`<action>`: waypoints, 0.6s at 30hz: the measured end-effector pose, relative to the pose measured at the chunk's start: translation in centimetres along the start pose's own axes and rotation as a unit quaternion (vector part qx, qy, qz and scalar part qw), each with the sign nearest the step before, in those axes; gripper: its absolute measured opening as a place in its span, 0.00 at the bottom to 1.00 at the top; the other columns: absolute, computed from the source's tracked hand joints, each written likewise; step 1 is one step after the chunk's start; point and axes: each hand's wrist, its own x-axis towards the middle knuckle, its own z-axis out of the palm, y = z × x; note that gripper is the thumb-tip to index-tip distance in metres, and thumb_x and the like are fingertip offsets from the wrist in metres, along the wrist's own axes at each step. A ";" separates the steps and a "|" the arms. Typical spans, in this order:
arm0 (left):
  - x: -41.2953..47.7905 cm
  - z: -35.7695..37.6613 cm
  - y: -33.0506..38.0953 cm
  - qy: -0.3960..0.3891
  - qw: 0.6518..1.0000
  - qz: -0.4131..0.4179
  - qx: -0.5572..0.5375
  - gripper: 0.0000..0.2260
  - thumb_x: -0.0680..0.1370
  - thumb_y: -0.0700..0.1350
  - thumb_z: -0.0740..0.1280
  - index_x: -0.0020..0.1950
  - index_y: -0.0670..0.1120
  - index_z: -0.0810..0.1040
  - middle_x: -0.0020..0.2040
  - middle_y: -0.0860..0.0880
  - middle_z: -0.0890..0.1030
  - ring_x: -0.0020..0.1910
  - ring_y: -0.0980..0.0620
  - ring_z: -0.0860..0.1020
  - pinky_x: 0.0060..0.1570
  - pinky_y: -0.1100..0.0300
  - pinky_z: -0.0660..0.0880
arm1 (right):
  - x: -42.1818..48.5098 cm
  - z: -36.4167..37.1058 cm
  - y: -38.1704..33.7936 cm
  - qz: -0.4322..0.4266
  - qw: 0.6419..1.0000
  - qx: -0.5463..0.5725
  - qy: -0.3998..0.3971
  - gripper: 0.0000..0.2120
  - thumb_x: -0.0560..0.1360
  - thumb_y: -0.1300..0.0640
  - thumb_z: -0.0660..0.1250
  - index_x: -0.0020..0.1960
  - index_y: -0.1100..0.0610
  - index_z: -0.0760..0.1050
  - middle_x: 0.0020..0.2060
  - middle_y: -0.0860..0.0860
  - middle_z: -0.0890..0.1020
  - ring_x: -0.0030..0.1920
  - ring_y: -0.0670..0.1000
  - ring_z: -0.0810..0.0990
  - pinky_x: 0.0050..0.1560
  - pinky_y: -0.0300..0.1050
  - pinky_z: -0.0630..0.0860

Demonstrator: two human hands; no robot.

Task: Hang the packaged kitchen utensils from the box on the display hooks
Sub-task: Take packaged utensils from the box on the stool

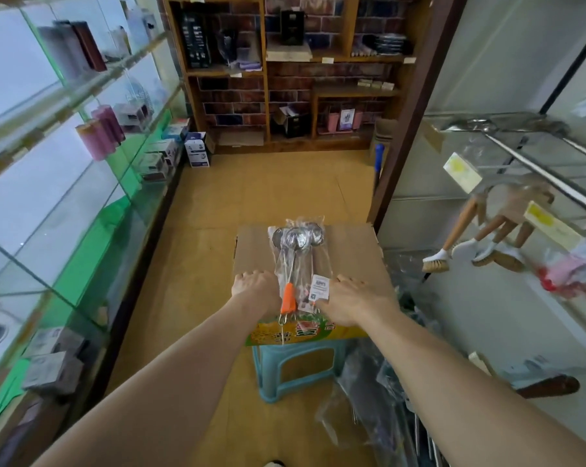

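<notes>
- Packaged kitchen utensils (296,261) are lying stacked on a closed cardboard box (352,251), which is sitting on a blue plastic stool (298,365).
- Left hand (254,286) is curling at the stack's left edge, though whether it is gripping cannot be told. Right hand (349,299) is resting with loose fingers beside the white label (319,287).
- Lifting one packet by its stiff handle end, not the slippery film, is probably easing threading onto the chrome display hooks (537,170).
- Crinkly clear bags are wrapping round steel bowls, thin wire shafts and an orange handle (288,298).

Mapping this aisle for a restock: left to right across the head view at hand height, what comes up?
Glass shelving → left hand → packaged utensils → right hand → hanging brushes
</notes>
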 end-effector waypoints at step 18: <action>8.8 9.4 0.5 -0.100 0.980 -0.076 -0.153 0.08 0.78 0.46 0.63 0.57 0.47 0.75 0.50 0.48 0.79 0.53 0.46 0.78 0.47 0.56 0.74 | 9.4 7.2 1.8 0.081 0.991 0.082 -0.067 0.12 0.80 0.55 0.59 0.61 0.57 0.74 0.55 0.53 0.78 0.53 0.55 0.78 0.49 0.46 0.73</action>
